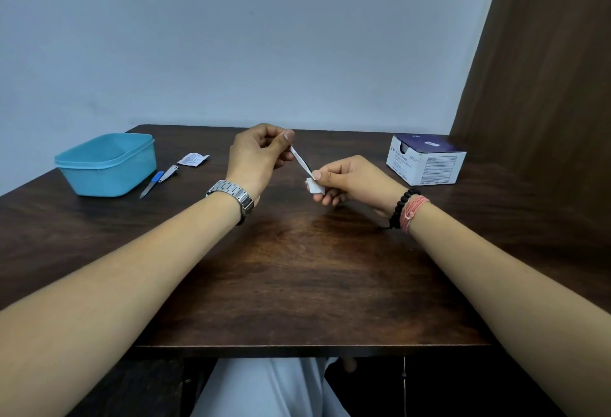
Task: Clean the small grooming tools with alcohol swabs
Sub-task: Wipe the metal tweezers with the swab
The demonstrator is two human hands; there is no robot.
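Observation:
My left hand (261, 155) pinches the upper end of a thin silver tool (301, 160), held slanted above the table's middle. My right hand (347, 180) pinches a white alcohol swab (314, 187) around the tool's lower end. What kind of tool it is cannot be made out. A nail clipper (169, 172) and a blue-handled nail file (151, 184) lie side by side on the table, left of my hands. A torn swab wrapper (192, 159) lies just behind them.
A light blue plastic tub (105, 165) stands at the back left of the dark wooden table (297, 268). A white and purple box of swabs (426, 163) sits at the back right, by a brown wall panel (545, 86). The wall is close behind.

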